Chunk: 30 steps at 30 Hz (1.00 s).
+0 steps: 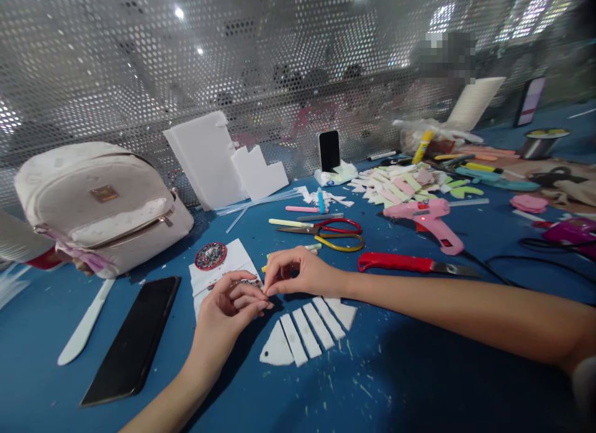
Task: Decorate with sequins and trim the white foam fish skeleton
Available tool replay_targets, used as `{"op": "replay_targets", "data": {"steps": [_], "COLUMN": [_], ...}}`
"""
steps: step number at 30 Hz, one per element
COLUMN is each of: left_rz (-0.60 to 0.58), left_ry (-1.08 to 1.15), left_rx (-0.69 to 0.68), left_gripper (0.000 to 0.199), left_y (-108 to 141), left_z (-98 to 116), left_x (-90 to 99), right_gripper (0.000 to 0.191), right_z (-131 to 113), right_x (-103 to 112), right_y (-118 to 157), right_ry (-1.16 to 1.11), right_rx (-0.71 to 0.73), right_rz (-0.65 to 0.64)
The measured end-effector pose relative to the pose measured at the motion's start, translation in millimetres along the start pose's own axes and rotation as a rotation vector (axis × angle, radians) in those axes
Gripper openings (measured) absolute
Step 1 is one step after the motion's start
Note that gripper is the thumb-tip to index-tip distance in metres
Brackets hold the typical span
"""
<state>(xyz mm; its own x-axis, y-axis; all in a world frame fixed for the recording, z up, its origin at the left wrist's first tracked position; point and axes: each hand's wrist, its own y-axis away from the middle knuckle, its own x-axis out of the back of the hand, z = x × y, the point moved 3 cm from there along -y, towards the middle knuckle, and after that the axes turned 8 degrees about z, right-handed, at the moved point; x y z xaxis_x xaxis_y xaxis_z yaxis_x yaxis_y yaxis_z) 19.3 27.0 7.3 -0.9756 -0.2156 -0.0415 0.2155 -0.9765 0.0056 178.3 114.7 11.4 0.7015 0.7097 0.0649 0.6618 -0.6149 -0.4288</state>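
My left hand [233,305] and my right hand [300,271] meet over the blue table [261,396], thumb and fingers of each pinched together. Whatever lies between the fingertips is too small to make out. Just below them, a fish shape of white foam is laid out: a head piece [278,347] with a dark dot for an eye, several separate strips [305,332] and a tail piece [344,313]. Partly behind my left hand lies a white paper [242,256], bearing a round red-rimmed dish [210,256] of small dark and pale bits.
A red-handled knife [395,262], scissors [321,229] and a pink glue gun [426,218] with its cord lie beyond my right arm. At left are a black phone [133,340], a white plastic knife [88,324] and a backpack [102,203]. Foam scraps [400,183] are heaped behind.
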Motion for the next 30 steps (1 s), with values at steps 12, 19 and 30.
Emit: {"op": "replay_targets", "data": {"steps": [12, 19, 30], "left_rz": [-0.003, -0.005, -0.011], "left_ry": [0.012, 0.012, 0.000], "left_rx": [-0.004, -0.007, -0.007], "left_gripper": [0.047, 0.049, 0.047], "left_y": [-0.2, -0.9, -0.6], "left_z": [0.0, -1.7, -2.3], "left_x": [-0.3, -0.4, 0.0], "right_gripper": [0.013, 0.013, 0.013], "right_z": [0.6, 1.8, -0.1], "right_x": [0.3, -0.1, 0.4], "right_y": [0.0, -0.1, 0.6], "right_ry": [0.005, 0.017, 0.010], "right_rx": [-0.006, 0.002, 0.012], "right_rz": [0.007, 0.001, -0.001]}}
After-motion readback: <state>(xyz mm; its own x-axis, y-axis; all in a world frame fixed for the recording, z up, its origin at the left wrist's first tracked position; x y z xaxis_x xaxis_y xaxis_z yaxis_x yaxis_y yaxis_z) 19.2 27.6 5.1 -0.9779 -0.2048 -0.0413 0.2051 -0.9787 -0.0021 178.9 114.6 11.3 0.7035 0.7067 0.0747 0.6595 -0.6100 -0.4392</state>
